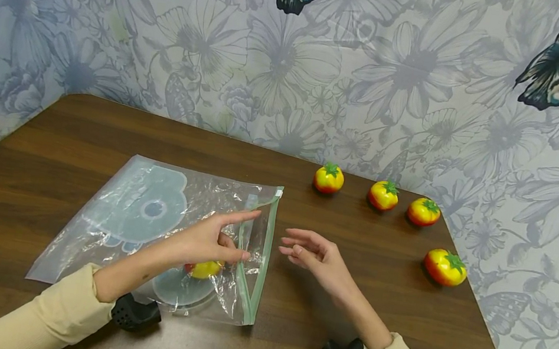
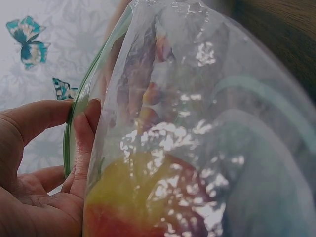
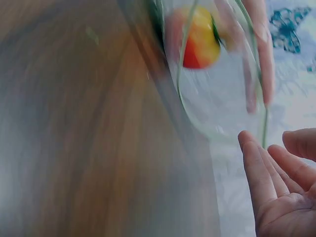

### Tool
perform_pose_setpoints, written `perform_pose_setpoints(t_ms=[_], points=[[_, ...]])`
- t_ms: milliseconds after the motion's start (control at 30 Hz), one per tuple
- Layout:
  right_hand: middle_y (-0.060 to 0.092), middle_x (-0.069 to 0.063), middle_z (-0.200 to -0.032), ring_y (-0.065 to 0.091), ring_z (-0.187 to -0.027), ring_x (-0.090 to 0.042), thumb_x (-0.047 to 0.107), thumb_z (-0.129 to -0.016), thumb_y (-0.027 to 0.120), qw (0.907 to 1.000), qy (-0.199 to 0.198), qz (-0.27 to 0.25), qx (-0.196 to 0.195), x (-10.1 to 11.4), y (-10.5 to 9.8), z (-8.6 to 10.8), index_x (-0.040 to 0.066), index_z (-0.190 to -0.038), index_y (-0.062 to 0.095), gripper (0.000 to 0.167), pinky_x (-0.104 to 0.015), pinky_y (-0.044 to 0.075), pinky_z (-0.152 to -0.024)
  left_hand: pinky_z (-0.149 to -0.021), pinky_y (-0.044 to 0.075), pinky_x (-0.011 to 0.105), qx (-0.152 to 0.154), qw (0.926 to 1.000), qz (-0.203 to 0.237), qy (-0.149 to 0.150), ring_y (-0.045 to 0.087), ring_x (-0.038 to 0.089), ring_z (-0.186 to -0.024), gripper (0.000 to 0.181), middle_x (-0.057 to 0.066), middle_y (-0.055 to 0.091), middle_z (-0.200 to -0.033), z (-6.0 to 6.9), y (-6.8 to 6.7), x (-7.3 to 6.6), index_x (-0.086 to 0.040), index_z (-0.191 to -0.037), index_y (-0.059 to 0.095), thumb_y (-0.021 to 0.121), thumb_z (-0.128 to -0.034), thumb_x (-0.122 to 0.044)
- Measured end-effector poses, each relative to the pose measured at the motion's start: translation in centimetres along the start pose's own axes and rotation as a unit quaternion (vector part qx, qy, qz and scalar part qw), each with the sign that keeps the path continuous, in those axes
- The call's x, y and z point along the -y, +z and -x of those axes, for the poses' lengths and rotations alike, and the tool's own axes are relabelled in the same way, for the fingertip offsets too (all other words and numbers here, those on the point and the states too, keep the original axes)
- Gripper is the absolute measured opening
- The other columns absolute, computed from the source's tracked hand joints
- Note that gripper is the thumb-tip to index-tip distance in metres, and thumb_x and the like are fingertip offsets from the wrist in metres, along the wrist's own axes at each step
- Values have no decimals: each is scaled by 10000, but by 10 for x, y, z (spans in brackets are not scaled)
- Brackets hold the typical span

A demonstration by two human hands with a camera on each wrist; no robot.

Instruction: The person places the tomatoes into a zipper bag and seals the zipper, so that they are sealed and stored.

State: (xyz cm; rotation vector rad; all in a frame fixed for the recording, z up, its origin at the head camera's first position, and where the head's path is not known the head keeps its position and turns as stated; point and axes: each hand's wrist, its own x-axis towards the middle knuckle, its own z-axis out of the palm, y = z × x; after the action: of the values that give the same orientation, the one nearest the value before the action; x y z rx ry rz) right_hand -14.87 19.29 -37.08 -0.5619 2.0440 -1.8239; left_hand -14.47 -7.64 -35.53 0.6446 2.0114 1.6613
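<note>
A clear zip bag with a green-edged mouth lies on the table, its mouth gaping to the right. My left hand is over the bag at the mouth, index finger and thumb spread apart; in the left wrist view a fingertip touches the green edge. A yellow-and-red toy fruit is inside the bag, partly hidden under the left hand. To the right of the mouth, my right hand hovers with fingers loosely extended and nothing in them. In the right wrist view the toy fruit shows through the plastic.
Several matching toy fruits with green leafy tops stand toward the back right: one, another, a third and one near the right edge. The wooden table meets a floral wall covering with butterflies.
</note>
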Motion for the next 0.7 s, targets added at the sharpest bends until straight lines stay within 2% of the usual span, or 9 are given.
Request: perform_pose_setpoints(t_ms=[167,333,467,600,700], points=[[473,-352,-1245,587,-1065,-275,62,-963,517,9990,-106,43,-440,1,-27,14,-122,-1316,417,410,-363,457,-872,-473,440,226,-52,10000,25,-75,623,360,-679,783,112,669,-727,0,1,-1,-110,-1487,253,699,-844,-99],[478,-330,-1257,591,-1063,-245,106,-969,519,9955,-101,166,-932,1,-53,29,-81,-1316,440,402,-386,450,-874,-422,378,195,-66,9998,92,-137,578,238,-572,794,174,654,-708,0,2,0,-126,-1491,246,699,-839,-95],[522,-275,-1245,598,-1054,-219,109,-974,510,9910,-153,353,-1283,-1,-72,41,-63,-1316,451,388,-390,448,-866,-417,364,191,-61,9998,111,-162,564,215,-562,797,198,647,-709,0,2,0,-131,-1492,246,699,-838,-96],[588,-158,-1215,604,-1044,-197,94,-977,496,9865,-263,399,-1564,2,-89,53,-65,-1321,444,383,-368,448,-861,-428,374,197,-61,9998,109,-151,568,236,-575,794,189,651,-711,0,2,0,-132,-1491,249,700,-838,-100],[612,-81,-1196,607,-1037,-173,94,-978,493,9823,-337,345,-1810,5,-100,62,-22,-1315,475,357,-324,452,-857,-427,372,197,-53,9998,101,-152,565,239,-575,794,183,651,-709,0,2,0,-131,-1491,248,700,-838,-101]])
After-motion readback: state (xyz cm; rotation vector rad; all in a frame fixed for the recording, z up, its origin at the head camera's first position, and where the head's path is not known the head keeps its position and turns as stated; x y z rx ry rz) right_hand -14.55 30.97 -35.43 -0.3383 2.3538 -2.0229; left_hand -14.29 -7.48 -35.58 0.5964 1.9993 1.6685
